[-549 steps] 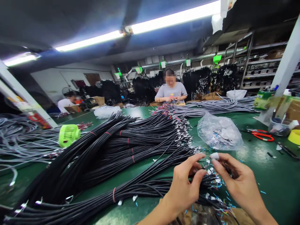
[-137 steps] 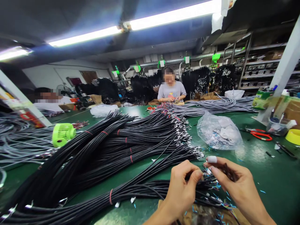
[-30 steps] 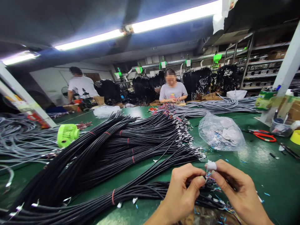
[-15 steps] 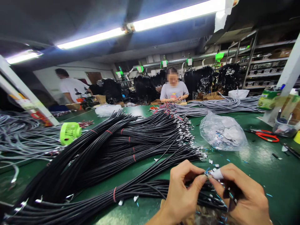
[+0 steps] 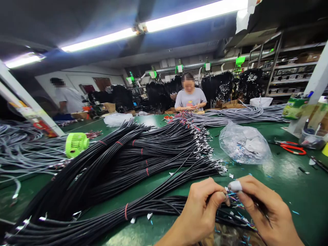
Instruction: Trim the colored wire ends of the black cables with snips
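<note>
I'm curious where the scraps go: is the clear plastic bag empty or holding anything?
Not empty: the clear plastic bag holds white and blue scraps, visible through its side.

The far-left person in white (image 5: 69, 99), low at the table earlier, now stands, farther left than a second ago. Orange-handled scissors (image 5: 168, 118), unseen at first, show at the far side. The right hand's (image 5: 238, 192) thumb has parted from the left hand (image 5: 227, 195).
</note>
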Demonstrator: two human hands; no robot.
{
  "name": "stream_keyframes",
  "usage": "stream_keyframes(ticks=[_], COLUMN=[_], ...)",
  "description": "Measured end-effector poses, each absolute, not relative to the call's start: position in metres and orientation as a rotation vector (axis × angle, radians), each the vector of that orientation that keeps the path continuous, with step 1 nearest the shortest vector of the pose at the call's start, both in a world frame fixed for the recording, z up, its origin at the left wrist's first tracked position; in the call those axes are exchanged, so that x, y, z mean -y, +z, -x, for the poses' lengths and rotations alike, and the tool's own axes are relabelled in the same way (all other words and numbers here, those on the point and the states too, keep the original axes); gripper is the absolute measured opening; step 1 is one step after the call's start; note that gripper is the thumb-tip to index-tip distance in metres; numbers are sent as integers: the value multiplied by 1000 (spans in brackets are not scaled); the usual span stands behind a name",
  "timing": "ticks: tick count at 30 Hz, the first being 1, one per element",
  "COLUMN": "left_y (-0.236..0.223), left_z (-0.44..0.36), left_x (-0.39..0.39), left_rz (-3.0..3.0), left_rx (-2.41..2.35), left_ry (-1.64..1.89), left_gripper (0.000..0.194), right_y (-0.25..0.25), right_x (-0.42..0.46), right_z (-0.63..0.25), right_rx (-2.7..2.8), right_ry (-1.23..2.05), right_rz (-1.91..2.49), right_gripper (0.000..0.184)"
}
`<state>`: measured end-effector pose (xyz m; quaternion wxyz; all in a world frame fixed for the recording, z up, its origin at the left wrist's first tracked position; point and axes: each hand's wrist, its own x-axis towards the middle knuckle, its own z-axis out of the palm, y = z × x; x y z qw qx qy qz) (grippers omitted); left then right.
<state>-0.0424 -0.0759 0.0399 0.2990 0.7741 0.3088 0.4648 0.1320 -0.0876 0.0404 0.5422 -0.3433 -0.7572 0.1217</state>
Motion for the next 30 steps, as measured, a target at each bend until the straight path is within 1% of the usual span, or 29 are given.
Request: stream_keyframes(ticks=[4, 8, 12, 13, 16, 19, 21, 24, 27, 30], left_y=[40, 41, 43, 43, 43, 42, 42, 43, 43, 43], left_z=[44, 45, 44, 44, 42, 41, 41, 42, 42, 43], left_x=[75, 75, 76, 76, 76, 76, 75, 75, 75, 75], left_rz=[-2001, -1865, -1842, -1862, -1952, -1990, -1976, -1979, -2006, -2015], left_rx=[-839, -852, -859, -857, -859, -868, -870, -862, -844, -852], left_ry=[1160, 1084, 1039, 1048, 1141, 1325, 1431, 1471, 1457, 1467], left_gripper=[34, 42, 44, 43, 33, 19, 14, 11, 14, 18], right_y=[38, 35, 38, 39, 38, 35, 32, 30, 25, 16], right_x=[86, 86, 86, 86, 84, 80, 79, 79, 79, 78], right_z=[-131, -133, -131, -131, -131, -133, -134, -134, -137, -142], right_rx=[1805, 1754, 1756, 1753, 1729, 1672, 1629, 1524, 1538, 1656], right_ry=[315, 311, 370, 401, 496, 582, 623, 586, 547, 593], right_rz=[830, 882, 870, 882, 977, 1071, 1093, 1101, 1107, 1116], right_gripper=[25, 24, 10, 9, 13, 18, 20, 20, 21, 35])
